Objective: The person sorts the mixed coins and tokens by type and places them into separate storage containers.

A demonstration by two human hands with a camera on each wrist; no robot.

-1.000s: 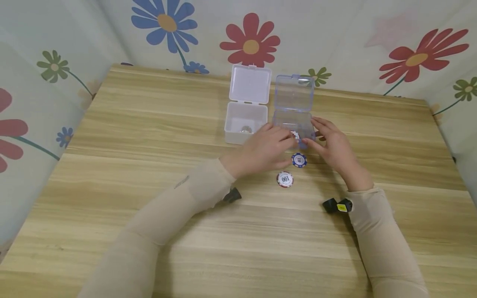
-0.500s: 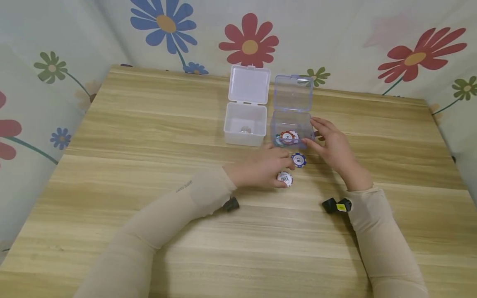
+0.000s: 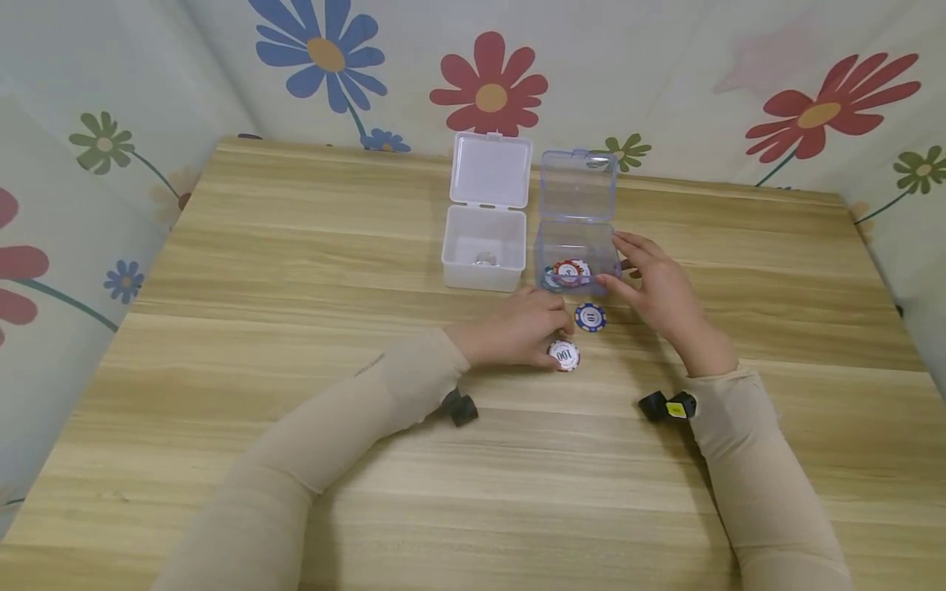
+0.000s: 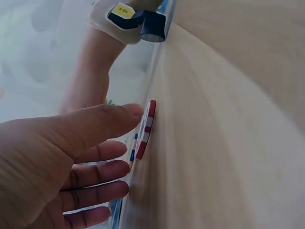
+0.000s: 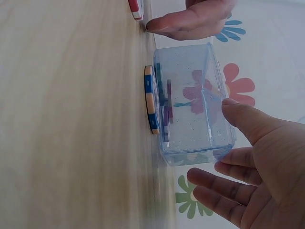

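My left hand is at a white poker chip marked 100, with red edge marks, lying on the table. Its thumb tip is at the chip's edge in the left wrist view, the other fingers spread loosely. A blue poker chip marked 10 lies just beyond. Behind it stands a clear bluish plastic box, lid up, with several poker chips inside. My right hand holds this box at its right side, thumb at the front corner and fingers along the side wall.
Left of the clear box stands a white plastic box, lid up, with a small shiny round piece inside. Both boxes are near the back of the wooden table, before a flower-printed curtain.
My left hand has drawn back from over the clear box, down to the white 100 chip, and the chips inside the box now show. The right hand has stayed at the box.
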